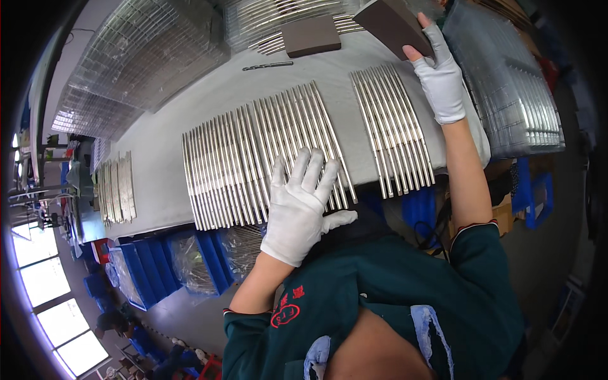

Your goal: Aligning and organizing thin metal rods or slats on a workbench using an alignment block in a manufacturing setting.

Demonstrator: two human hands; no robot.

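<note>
My left hand (297, 209), in a white glove, lies with fingers spread on a wide row of slim metal rods (221, 164) at the table's near edge. My right hand (439, 79) wears a white glove that leaves the thumb and forefinger tips bare. At the far right it grips a dark brown rectangular block (394, 26), which is tilted. A second brown block (311, 35) rests flat beside it, on or against more rods. Between my hands, a narrower group of rods (392, 130) lies apart from the wide row.
A drill bit (267, 65) lies on the white-covered table (161, 145). Clear plastic trays are stacked at the left (149, 57) and right (506, 88). A small rod group (116, 190) lies far left. Blue bins (145, 272) stand below the near edge.
</note>
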